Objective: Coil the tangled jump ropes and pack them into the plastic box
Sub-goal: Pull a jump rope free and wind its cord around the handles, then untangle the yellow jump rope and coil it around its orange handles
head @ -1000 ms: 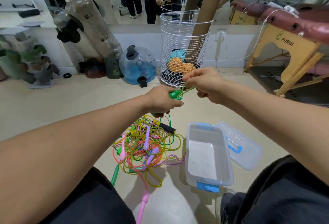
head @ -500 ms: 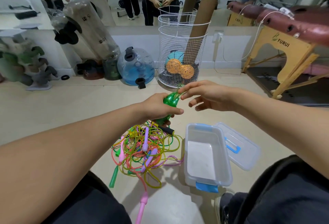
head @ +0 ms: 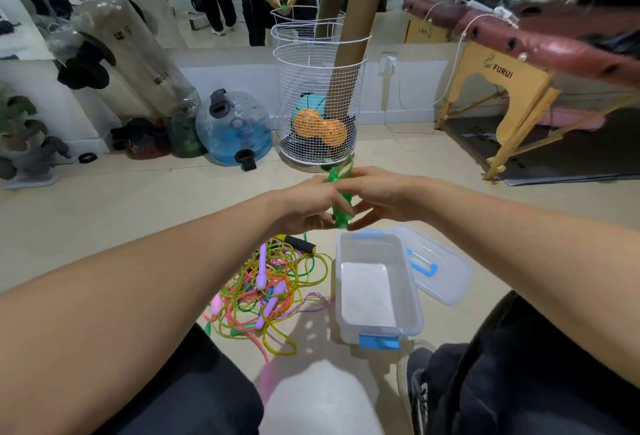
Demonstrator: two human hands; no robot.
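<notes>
Beige floor below; both arms reach forward, left hand [head: 304, 204] and right hand [head: 384, 192] gripping green rope [head: 341, 199] between them; "FURUI" on wooden table [head: 498, 71] right of them

Both your hands meet in front of you, arms stretched forward.

Your left hand [head: 308, 208] curls its fingers [head: 320, 218] around the bundled green plastic jump rope [head: 341, 204], held upright. Your right hand [head: 381, 194] closes on the same bundle from the other side, thumb below, fingers across its top. Both forearms are bare and converge at the centre.
</notes>
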